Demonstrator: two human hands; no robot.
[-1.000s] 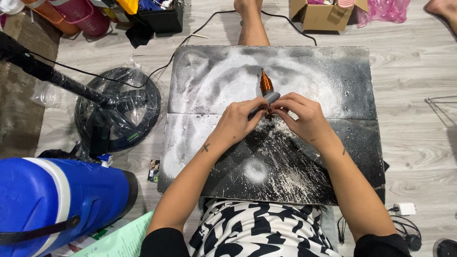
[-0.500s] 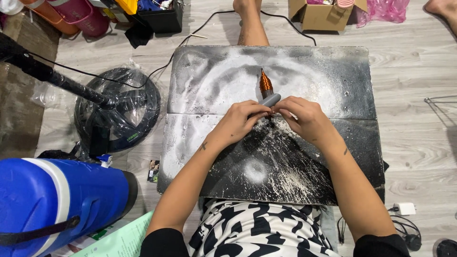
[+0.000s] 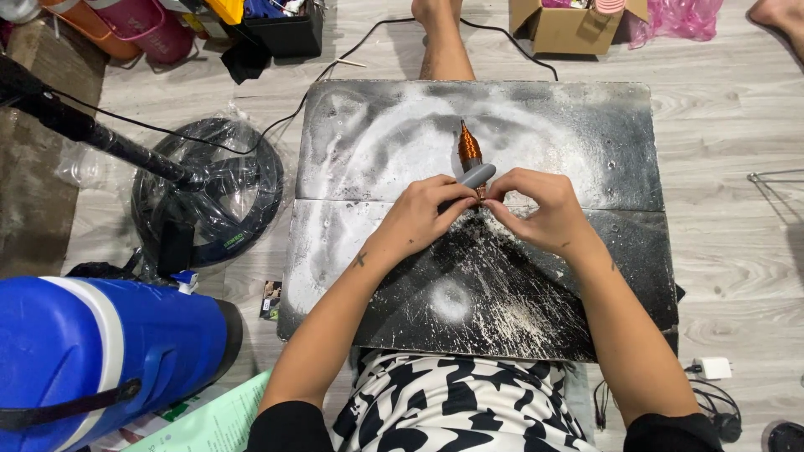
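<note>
Head camera looks straight down on both hands, which meet near the middle of a dusty black worktop [image 3: 586, 151] lying on the floor. The left hand [image 3: 423, 213] is closed around the grey grip of a pen-shaped rotary tool [image 3: 471, 163]; the right hand [image 3: 540, 209] pinches something small between thumb and forefinger right at the tool, too small to identify. The two hands touch or nearly touch at the fingertips.

That tool lies just beyond the knuckles, its long axis running away from the person and leaning slightly left, with the orange end farthest from the body. Both hands sit about equally near it, but only the left one carries it.

White powder covers much of the worktop's far half and left side, and pale scratches fan across the near half. Bare board is open on every side of the hands, most of it to the right and ahead. The near edge lies over the person's lap.

Off the board to the left stand a fan base wrapped in plastic [image 3: 209, 192] and a blue cooler [image 3: 92, 360]. A cardboard box [image 3: 569, 25] sits beyond the far edge.
</note>
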